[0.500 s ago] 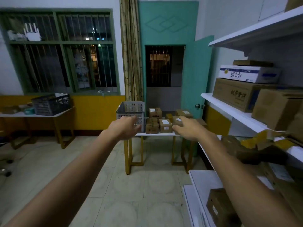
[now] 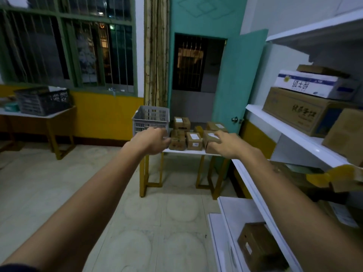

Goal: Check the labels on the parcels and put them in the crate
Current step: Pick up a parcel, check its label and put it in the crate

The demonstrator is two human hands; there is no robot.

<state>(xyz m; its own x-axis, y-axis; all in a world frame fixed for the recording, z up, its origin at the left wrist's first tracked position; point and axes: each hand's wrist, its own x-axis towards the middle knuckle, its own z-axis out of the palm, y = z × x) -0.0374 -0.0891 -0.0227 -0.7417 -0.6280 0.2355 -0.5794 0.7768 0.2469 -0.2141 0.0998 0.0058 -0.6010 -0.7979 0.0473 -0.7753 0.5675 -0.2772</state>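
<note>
- While both arms stretch forward across the room, the left hand (image 2: 152, 141) hangs in the air with its fingers loosely curled and nothing in them, its outline overlapping the lower front of the grey crate (image 2: 150, 119).
- The right hand (image 2: 225, 144) is held out palm down with relaxed fingers; it overlaps the nearest parcel (image 2: 211, 138) in the view, but whether it touches the box I cannot tell.
- The crate stands on the left end of a small white-topped table (image 2: 184, 152) with yellow legs.
- Just beside the crate, to its right, a cluster of brown parcels (image 2: 193, 140) sits on the same table, several showing white labels on top.
- Behind the table a teal door (image 2: 238, 79) stands open.
- White shelves (image 2: 290, 132) along the right wall carry larger cardboard boxes.
- Well apart on the left, a dark crate (image 2: 44, 102) rests on another table under the barred window (image 2: 66, 48).
</note>
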